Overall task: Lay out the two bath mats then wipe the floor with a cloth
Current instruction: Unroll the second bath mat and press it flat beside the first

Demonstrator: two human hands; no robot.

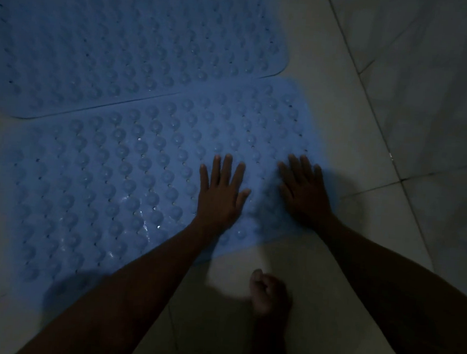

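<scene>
Dim light; detail limited. Two blue rubber bath mats with rows of raised round bumps lie on the pale tiled floor (344,107). The far blue mat (111,41) fills the 10 to 11 o'clock part of the view; the near blue mat (109,172) runs from 9 o'clock to centre. Their long edges meet along a dark seam, touching or very slightly overlapped; which one cannot be told. The left hand (219,195) rests palm down on the near mat just below centre, fingers spread and flat. The right hand (305,193) lies beside it at about 3 o'clock from the left, also palm down with fingers splayed, at the mat's right end, close to its edge. Neither hand pinches or holds anything. A bare foot (269,294) stands on the tile at 6 o'clock, just off the mat. Judgement: the step in hand is pressing the second mat flat; both mats appear laid out, so the first part of the task looks nearly finished. To do it well, the palms should bear straight down and work outward toward the right edge and near corner, so the underside seats on the tile without a trapped ripple. Glints on the mat at 7 o'clock suggest wetness, so sliding is a risk; press, do not push sideways. No cloth is in view; wiping is not yet begun.
</scene>
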